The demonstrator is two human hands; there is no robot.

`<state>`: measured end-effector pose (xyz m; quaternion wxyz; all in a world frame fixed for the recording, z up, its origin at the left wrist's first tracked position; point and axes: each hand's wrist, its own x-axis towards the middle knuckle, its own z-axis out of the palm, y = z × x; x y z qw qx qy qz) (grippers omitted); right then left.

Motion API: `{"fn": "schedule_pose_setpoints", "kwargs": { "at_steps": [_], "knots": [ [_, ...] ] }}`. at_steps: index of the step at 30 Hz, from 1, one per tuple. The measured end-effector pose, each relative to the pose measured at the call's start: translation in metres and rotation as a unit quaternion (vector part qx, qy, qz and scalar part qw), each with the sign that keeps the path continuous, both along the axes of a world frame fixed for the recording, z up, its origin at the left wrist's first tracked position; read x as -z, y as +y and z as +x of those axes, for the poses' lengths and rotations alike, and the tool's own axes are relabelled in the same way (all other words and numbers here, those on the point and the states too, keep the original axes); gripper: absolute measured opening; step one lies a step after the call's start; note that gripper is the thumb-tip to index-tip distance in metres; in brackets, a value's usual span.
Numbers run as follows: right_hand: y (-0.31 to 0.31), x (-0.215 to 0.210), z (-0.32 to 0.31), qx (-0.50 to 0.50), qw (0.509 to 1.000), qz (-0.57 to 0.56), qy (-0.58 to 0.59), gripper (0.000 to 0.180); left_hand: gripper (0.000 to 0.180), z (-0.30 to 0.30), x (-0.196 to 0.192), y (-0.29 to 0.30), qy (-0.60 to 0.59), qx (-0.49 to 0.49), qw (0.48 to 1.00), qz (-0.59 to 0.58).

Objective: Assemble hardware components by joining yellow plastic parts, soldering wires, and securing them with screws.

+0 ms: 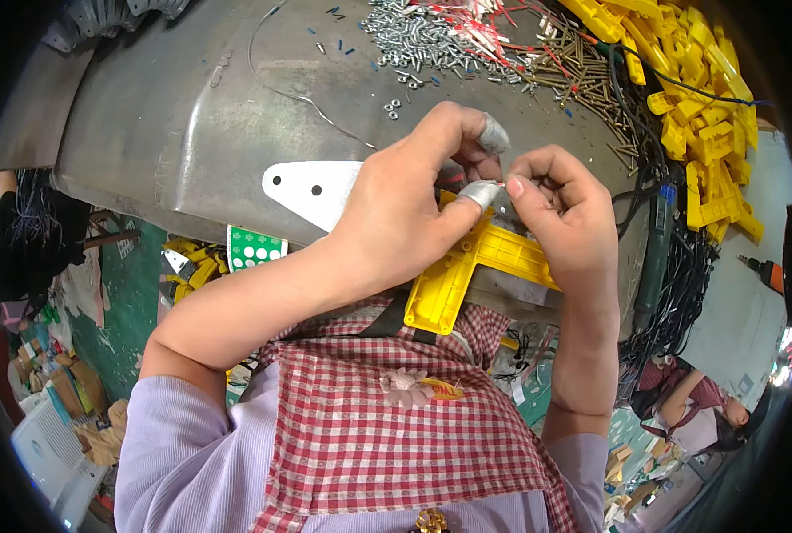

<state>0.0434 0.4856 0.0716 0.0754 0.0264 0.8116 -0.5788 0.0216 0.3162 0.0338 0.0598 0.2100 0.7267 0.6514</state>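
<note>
My left hand (400, 200) and my right hand (569, 218) meet over the near edge of the metal-topped table, fingertips almost touching. Grey tape wraps the thumb and a fingertip of the left. Both hands are closed in a pinch around something thin and small, perhaps a wire end, too hidden to name. Below them lies a branched yellow plastic housing (437, 293), jutting over the table edge towards my apron. A white tapered plate (311, 191) with dark round holes sits beside my left hand, partly covered by it.
Loose screws (413, 40) and longer brass-coloured screws (591, 84) spread across the back. Yellow plastic parts (702, 107) heap at the right, near black cables (684, 275). A thin wire (254, 53) curves over the tabletop. Another person (693, 404) is at the lower right.
</note>
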Motion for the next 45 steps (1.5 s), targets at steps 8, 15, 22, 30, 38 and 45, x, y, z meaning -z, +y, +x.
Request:
{"fn": "schedule_pose_setpoints", "kwargs": {
  "at_steps": [8,15,22,30,38,45],
  "knots": [
    [0.015,0.003,-0.015,-0.079,0.955,-0.196,-0.209,0.016,0.043,-0.005,0.006,0.0,0.342,-0.054,0.933,-0.1],
    [0.002,-0.011,0.006,-0.073,0.947,0.268,0.161,0.013,0.052,-0.02,-0.004,-0.003,0.173,0.061,0.977,-0.11],
    [0.01,0.009,0.0,-0.143,0.894,0.293,0.308,0.014,0.058,-0.032,-0.013,-0.01,-0.145,0.181,0.972,0.049],
    [0.019,0.0,-0.017,-0.108,0.979,-0.103,-0.138,0.011,0.054,-0.023,0.0,-0.002,0.333,0.007,0.941,-0.059],
    [0.01,0.0,-0.015,-0.129,0.921,0.315,0.191,0.012,0.053,-0.024,-0.006,-0.003,-0.07,0.017,0.997,0.005],
    [0.007,-0.002,-0.018,-0.173,0.885,0.356,0.246,0.011,0.058,-0.034,-0.004,-0.009,-0.111,0.08,0.991,0.009]
  ]
}}
